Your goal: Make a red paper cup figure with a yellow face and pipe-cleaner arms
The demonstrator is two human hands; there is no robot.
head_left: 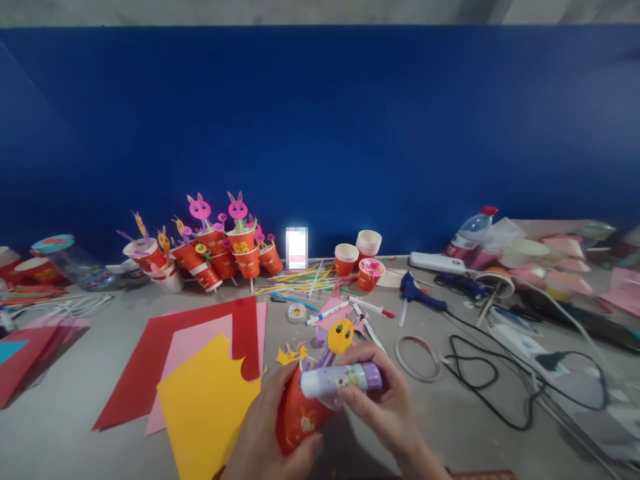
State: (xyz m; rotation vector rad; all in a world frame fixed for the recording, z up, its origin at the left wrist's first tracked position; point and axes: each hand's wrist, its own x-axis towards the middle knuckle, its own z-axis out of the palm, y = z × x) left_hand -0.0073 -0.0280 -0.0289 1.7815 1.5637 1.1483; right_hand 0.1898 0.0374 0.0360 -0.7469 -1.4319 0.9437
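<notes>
My left hand (273, 427) is closed around a red paper cup (305, 423), tilted near the table's front edge. Above its rim rises a yellow paper face (341, 336) with dark eyes on a purple stem. Between the fingers and thumb of my right hand (387, 400) lies a white and purple glue stick (340, 381), held level across the cup's mouth. The glue stick hides part of the rim, so I cannot tell whether the two touch. Yellow paper scraps (291, 354) lie just beyond the cup.
Yellow (210, 400) and red paper sheets (150, 373) lie left. Decorated cups (245, 250) stand at the back, beside a bright phone-like screen (297, 248). Plain cups (346, 259), markers (373, 307), a tape ring (418, 359), a blue glue gun (420, 292) and black cables (480, 383) spread rightward.
</notes>
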